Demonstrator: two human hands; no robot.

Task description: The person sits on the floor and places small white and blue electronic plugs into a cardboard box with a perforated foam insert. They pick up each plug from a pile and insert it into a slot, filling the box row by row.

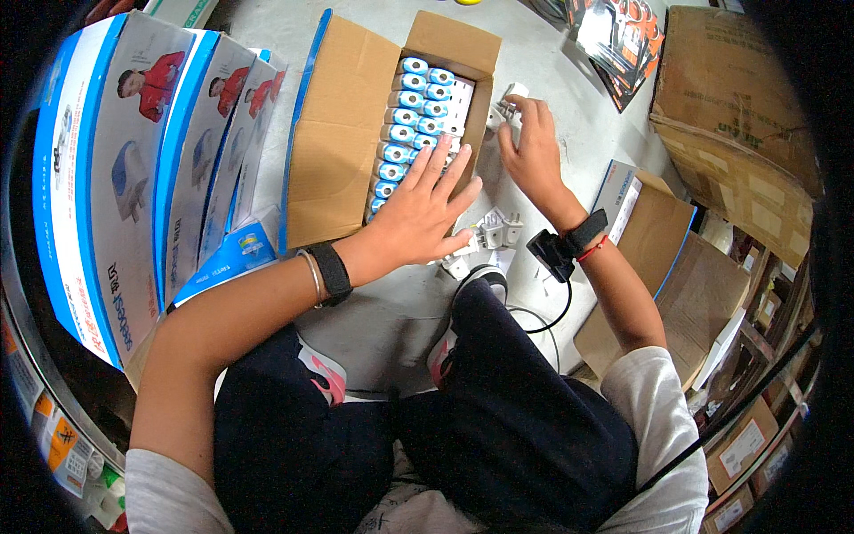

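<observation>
An open cardboard carton (343, 133) holds rows of white plugs with blue-and-white tops (401, 116). My left hand (421, 200) lies over the carton's near right part, fingers spread, its fingertips at the plugs; it hides some of them. To the right of the carton, my right hand (532, 143) reaches down to loose white plugs (514, 93) on the pale floor. Its thumb and index finger are at a plug, but whether they grip it is unclear. More loose white plugs (492, 233) with metal pins lie below, between my hands.
Blue-and-white printed cartons (133, 180) stand in a row at left. An open carton (657, 213) lies at right, below a large taped cardboard box (734, 100). Carded scissors (627, 40) lie at top right. A black cable (567, 310) hangs from my right wrist device.
</observation>
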